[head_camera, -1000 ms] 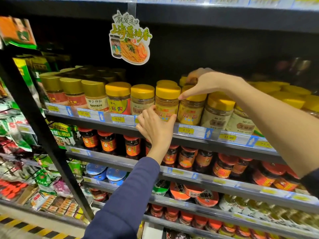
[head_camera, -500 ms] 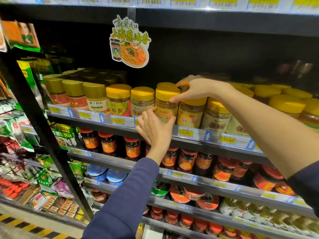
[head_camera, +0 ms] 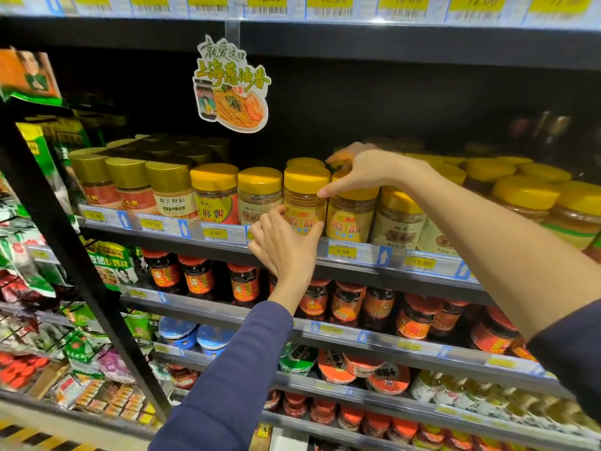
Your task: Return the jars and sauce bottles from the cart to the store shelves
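Observation:
Two matching jars with yellow lids and yellow labels stand side by side at the front of the sauce shelf. My left hand grips the base of the left jar, fingers on one side and thumb on the other. Reaching over from the right, my right hand grips the lid of the right jar; its thumb tip lies by the left jar's lid. Both jars stand upright on the shelf.
More yellow- and gold-lidded jars fill the same shelf on both sides. Red-capped chilli sauce jars line the shelf below, with tubs and small jars lower down. A noodle sign hangs above. Snack packets hang at left.
My right hand's thumb has slid a little left toward the left jar's lid. The left hand stays at that jar's base. The view has tilted up slightly.

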A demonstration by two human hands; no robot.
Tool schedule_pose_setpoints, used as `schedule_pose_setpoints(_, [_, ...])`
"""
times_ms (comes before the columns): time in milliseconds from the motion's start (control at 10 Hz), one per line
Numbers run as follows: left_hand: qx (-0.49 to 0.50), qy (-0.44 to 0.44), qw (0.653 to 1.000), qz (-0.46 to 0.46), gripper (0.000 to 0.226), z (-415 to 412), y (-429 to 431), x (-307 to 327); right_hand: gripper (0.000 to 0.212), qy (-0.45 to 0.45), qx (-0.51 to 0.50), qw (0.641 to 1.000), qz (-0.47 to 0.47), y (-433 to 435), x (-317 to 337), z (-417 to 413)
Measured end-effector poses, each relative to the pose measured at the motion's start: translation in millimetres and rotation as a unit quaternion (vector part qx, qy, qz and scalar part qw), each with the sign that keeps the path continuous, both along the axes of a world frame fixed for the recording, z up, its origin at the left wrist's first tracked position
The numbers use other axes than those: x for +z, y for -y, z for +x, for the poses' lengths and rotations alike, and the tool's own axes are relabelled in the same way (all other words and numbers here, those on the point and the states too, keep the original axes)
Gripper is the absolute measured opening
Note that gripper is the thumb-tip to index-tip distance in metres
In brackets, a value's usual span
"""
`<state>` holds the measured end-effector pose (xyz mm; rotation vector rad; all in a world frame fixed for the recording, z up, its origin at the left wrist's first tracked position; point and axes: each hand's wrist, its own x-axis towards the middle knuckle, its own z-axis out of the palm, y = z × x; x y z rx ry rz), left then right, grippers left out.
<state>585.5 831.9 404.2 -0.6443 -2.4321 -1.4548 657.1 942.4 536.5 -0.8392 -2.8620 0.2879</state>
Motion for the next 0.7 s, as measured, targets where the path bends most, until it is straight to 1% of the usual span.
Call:
schedule_pose_setpoints(100, [-0.004, -0.001, 1.0, -0.002, 0.066, 1, 1, 0, 0.083, -0.004, 0.001, 1.0, 0.002, -1, -2, 1])
schedule_pose_setpoints(300, [-0.038, -0.008, 0.999, 0.019, 0.065, -1, 7, -2, 0.077, -0.049, 0.016, 0.999, 0.004, 2, -9, 9])
schedule_pose_setpoints(400, [-0.062, -0.009, 0.998, 0.027, 0.06, -3, 15, -2, 0.07, -0.082, 0.027, 0.996, 0.027, 11, -13, 21])
schedule_pose_setpoints(500, [-0.086, -0.026, 0.996, 0.019, 0.057, -4, 25, -1, 0.064, -0.071, 0.013, 0.996, 0.06, 15, -18, 36])
schedule_pose_setpoints(600, [-0.138, -0.061, 0.988, -0.033, 0.05, -2, 48, 1, 0.062, -0.057, -0.004, 0.993, 0.102, 22, -25, 63])
schedule_pose_setpoints(700, [-0.209, -0.099, 0.968, -0.098, 0.051, 0, 77, -2, 0.062, -0.055, -0.01, 0.986, 0.158, 27, -35, 91])
